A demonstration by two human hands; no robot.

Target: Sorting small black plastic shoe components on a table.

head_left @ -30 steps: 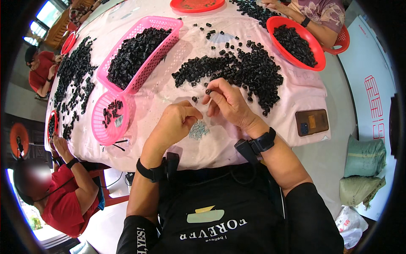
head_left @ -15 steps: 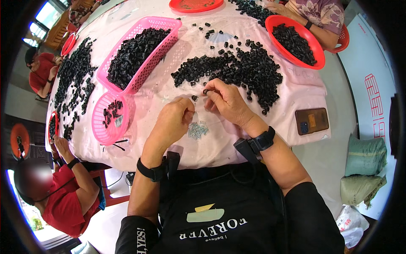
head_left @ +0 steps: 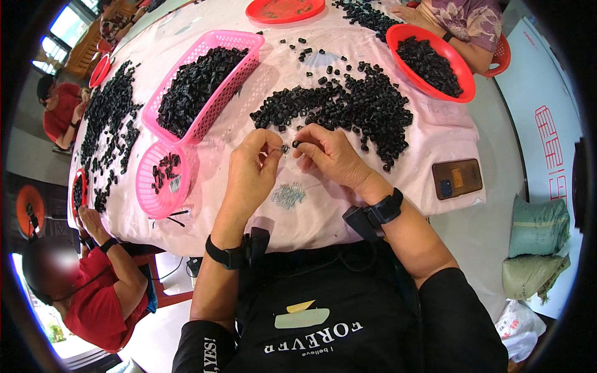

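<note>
My right hand (head_left: 333, 154) is closed in a pinch on a small black plastic cap (head_left: 296, 143). Close to its left, my left hand (head_left: 255, 165) pinches a tiny pale, see-through piece (head_left: 285, 149) between thumb and forefinger. The two pieces are a small gap apart. Below the fingers, on the pink cloth, lies a little heap of tiny clear bluish pieces (head_left: 288, 195). Beyond my hands spreads a large pile of small black plastic parts (head_left: 373, 112).
A pink basket (head_left: 224, 93) full of black parts stands left, with a round pink basket (head_left: 144, 186) nearer me. Red trays (head_left: 468, 81) sit at the back and right. A phone (head_left: 458, 178) lies right. Other people sit around the table (head_left: 211, 227).
My left hand has moved up and now shows a tiny clear piece at its fingertips. The right hand has come slightly down and left with the black cap.
</note>
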